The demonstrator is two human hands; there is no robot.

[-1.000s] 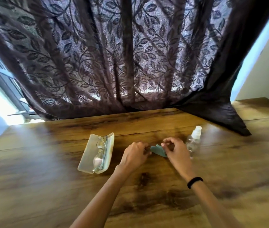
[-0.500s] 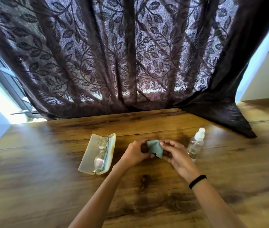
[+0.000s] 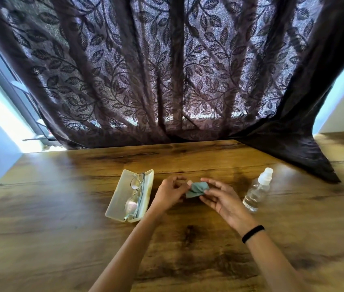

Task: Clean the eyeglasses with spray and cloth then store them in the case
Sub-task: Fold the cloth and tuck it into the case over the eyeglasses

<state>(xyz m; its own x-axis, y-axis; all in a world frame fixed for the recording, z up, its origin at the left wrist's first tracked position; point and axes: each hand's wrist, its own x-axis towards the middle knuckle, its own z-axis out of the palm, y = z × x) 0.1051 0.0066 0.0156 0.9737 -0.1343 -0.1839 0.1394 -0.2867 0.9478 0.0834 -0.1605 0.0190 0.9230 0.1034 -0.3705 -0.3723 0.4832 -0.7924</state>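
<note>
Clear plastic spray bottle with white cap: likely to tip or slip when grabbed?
The clear plastic spray bottle stands tall and narrow on the wooden table, so a sideways nudge probably tips it. Its smooth, rounded body would likely roll and may feel slippery.

Left grip (image 3: 171,192) and right grip (image 3: 223,200) pinch a green cloth (image 3: 196,189) — folded, it seems. Eyeglasses (image 3: 132,205) lie in the open case (image 3: 120,192).

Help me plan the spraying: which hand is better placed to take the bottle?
Likely the right hand: the spray bottle stands just to its right, while the left hand sits by the case and would have to cross over. Both pinch the cloth.
</note>
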